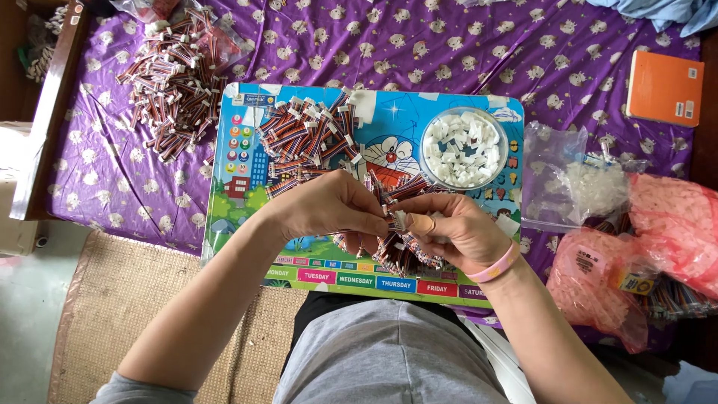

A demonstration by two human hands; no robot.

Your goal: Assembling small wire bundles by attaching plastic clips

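Note:
My left hand (329, 206) and my right hand (456, 228) meet over a colourful cartoon board (232, 187). Between the fingertips of both hands sits a small white connector (398, 219) on short striped wires. My right hand also cups a bundle of such wire pieces (400, 254), and a pink band circles that wrist. A heap of finished wire pieces (310, 135) lies on the board's upper left. A clear round bowl of white plastic connectors (464, 147) stands on its upper right.
A larger pile of wire pieces (176, 82) lies on the purple patterned cloth (419, 45) at the left. Clear and pink plastic bags (636, 232) sit at the right, an orange book (664, 87) behind them. A woven mat (120, 299) covers the floor.

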